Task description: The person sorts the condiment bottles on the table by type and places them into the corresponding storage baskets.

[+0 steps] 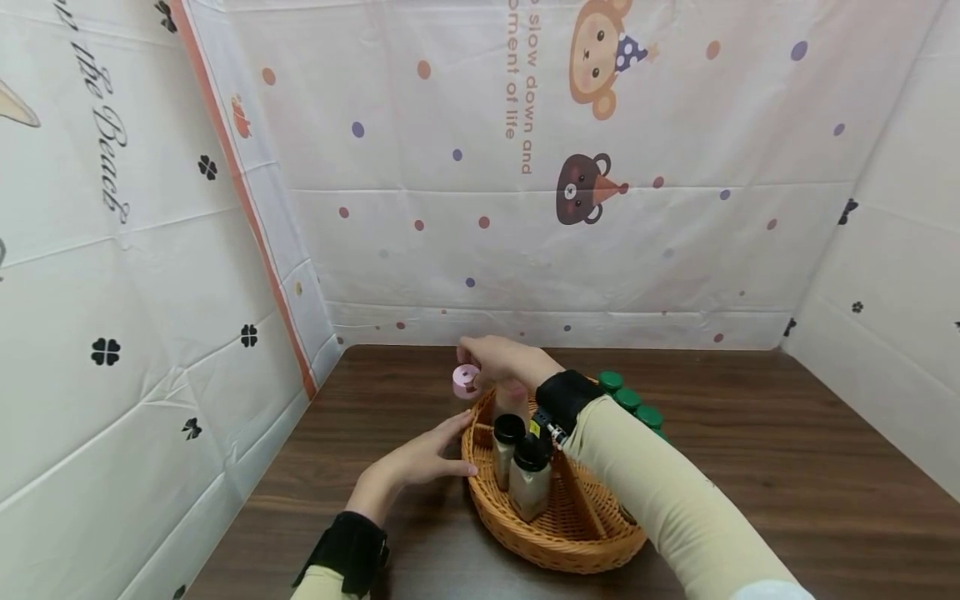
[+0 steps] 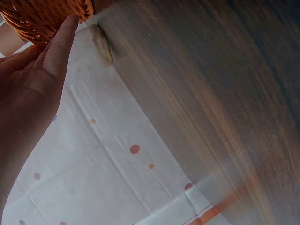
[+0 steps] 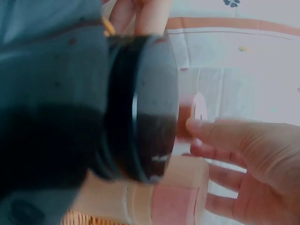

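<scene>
My right hand (image 1: 498,360) reaches over the far left side of a round wicker basket (image 1: 551,554). Its thumb and fingers pinch a pink-capped jar (image 1: 466,381) by the cap (image 3: 200,110); the jar's body is hard to make out. Another pink-capped jar (image 1: 512,398) stands in the basket, partly behind the right wrist. Closer to me in the basket are two black-capped jars (image 1: 530,487) with pale contents. With fingers and thumb spread, my left hand (image 1: 420,457) touches the basket's left rim. In the left wrist view, the left hand's fingertips (image 2: 70,28) meet the wicker wall.
Several green-capped jars (image 1: 627,400) line the basket's far right side, partly hidden by the right forearm. Wicker dividers (image 1: 585,500) split the basket into compartments. The brown wooden table (image 1: 750,467) meets printed white cloth (image 1: 450,258) at the back and sides.
</scene>
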{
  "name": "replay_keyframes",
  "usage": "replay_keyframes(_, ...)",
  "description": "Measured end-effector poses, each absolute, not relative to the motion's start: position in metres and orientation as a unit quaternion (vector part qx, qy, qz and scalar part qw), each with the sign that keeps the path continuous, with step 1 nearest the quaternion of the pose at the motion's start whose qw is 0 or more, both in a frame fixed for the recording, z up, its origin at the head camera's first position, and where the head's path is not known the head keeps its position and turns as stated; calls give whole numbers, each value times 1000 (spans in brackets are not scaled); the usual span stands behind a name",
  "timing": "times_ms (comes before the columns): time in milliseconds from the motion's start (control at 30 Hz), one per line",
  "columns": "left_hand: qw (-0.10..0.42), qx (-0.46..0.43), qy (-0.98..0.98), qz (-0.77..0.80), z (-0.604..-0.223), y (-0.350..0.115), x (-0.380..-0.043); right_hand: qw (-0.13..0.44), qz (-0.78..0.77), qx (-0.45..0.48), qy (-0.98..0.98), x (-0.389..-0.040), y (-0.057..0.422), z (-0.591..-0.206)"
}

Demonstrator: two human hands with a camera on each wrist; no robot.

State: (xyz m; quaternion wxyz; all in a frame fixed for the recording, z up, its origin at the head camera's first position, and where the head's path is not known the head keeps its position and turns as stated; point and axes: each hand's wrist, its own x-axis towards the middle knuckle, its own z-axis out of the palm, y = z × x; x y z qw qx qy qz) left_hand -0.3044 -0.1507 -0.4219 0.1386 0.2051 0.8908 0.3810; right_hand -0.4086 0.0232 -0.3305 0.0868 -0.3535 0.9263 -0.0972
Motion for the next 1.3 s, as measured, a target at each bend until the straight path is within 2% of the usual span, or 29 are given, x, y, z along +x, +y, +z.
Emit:
replay_keyframes(233,139,204,892,378,-421,-149,-305,92,-73,-392,912,-407,24,-327)
replay_keyframes(600,136,209,895,370,-417,-146,-304,36,-93,-385,917,-407,25,-311)
replay_keyframes(1300,145,202,888,386,-422,-152,-302,-5,-155,-358,921,-410,68,-284)
